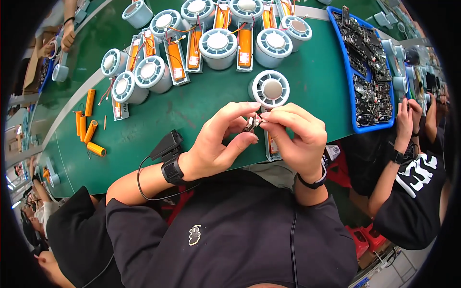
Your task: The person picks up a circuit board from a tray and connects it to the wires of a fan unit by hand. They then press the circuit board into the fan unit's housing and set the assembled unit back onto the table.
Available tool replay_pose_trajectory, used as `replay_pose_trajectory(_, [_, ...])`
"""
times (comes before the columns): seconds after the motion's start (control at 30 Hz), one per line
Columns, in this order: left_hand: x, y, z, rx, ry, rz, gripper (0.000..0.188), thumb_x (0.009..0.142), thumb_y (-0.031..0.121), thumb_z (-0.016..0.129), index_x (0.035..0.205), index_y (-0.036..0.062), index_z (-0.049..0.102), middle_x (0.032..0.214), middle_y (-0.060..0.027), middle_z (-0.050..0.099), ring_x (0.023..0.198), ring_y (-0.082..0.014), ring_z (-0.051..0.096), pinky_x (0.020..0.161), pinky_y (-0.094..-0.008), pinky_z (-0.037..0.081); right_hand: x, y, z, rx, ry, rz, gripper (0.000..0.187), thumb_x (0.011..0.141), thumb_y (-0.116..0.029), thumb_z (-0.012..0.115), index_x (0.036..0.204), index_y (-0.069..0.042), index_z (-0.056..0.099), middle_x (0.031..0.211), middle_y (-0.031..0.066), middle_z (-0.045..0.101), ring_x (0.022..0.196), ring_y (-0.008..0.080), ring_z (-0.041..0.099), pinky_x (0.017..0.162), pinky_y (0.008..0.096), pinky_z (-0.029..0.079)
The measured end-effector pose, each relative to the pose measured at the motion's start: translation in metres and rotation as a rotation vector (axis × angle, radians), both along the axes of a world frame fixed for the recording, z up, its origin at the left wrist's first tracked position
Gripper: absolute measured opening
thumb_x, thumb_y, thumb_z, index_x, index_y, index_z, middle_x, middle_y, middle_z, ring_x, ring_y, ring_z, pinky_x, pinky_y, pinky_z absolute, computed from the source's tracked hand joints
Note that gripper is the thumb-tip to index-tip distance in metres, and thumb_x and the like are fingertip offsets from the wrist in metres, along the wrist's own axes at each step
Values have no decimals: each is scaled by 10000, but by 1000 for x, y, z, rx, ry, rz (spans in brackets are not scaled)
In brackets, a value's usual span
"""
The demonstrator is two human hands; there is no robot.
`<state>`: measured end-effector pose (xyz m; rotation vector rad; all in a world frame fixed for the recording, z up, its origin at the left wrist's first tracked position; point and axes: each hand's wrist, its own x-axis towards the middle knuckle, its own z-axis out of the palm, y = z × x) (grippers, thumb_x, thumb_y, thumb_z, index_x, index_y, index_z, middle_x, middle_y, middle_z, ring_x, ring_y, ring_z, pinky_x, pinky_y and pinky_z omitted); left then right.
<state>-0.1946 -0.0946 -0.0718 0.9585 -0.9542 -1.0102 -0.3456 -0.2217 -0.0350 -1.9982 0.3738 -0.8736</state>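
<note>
Close to the table's near edge, my left hand (216,139) pinches a small dark circuit board (250,123) between thumb and fingers. The fingertips of my right hand (298,137) are closed on a small wire connector (262,118) against the board's right side. Whether the connector is seated is too small to tell. Just beyond my hands stands a pale blue round housing (272,89) with a spoked top and a grey centre disc. Its narrow holder with an orange battery (273,146) runs toward me, partly hidden by my right hand.
Several similar housings (218,44) with orange batteries stand across the far table. Loose orange battery cells (90,102) lie left. A blue tray (374,128) of circuit boards sits right. A black device (168,144) is by my left wrist, its cable along my forearm. Other people work either side.
</note>
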Motion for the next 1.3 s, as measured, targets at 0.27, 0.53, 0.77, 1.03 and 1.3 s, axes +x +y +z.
replay_pose_trajectory(0.27, [8, -1, 2, 46, -192, -26, 426, 928, -72, 672, 1336, 1, 570, 1238, -145, 585, 731, -123, 674, 624, -232, 536, 8, 4, -11, -302, -19, -87, 220, 751, 124, 757, 933, 17, 698, 865, 113, 679, 691, 231, 648, 586, 316, 519])
replay_pose_trajectory(0.53, [6, -5, 9, -34, -135, -17, 396, 937, -70, 658, 1320, -23, 567, 1210, -170, 591, 720, -145, 717, 561, -231, 532, 7, 1, -10, -398, -9, -103, 220, 741, 96, 791, 900, 12, 665, 855, 115, 676, 689, 247, 650, 580, 310, 520])
replay_pose_trajectory(0.77, [15, -7, 17, -20, -195, -185, 334, 946, -24, 670, 1274, -18, 607, 1171, -172, 609, 769, -169, 707, 595, -275, 562, -3, -6, -12, -35, -56, -7, 288, 710, 27, 885, 870, -18, 650, 831, 120, 697, 750, 221, 694, 611, 300, 545])
replay_pose_trajectory(1.03, [29, -17, 21, -170, -769, -143, 440, 830, -36, 762, 1252, 9, 645, 1048, -160, 661, 763, -226, 678, 617, -325, 554, -18, 1, -11, 248, 1, -83, 379, 846, 12, 817, 1125, -10, 561, 968, 127, 715, 794, 163, 674, 686, 279, 530])
replay_pose_trajectory(1.3, [38, -28, 33, -293, -1111, 205, 516, 694, 18, 842, 1189, 40, 699, 1022, -91, 690, 894, -287, 650, 759, -381, 557, -33, -3, -16, 227, -20, -78, 284, 1005, 79, 567, 1251, -10, 458, 1058, 174, 733, 809, 155, 687, 675, 263, 526])
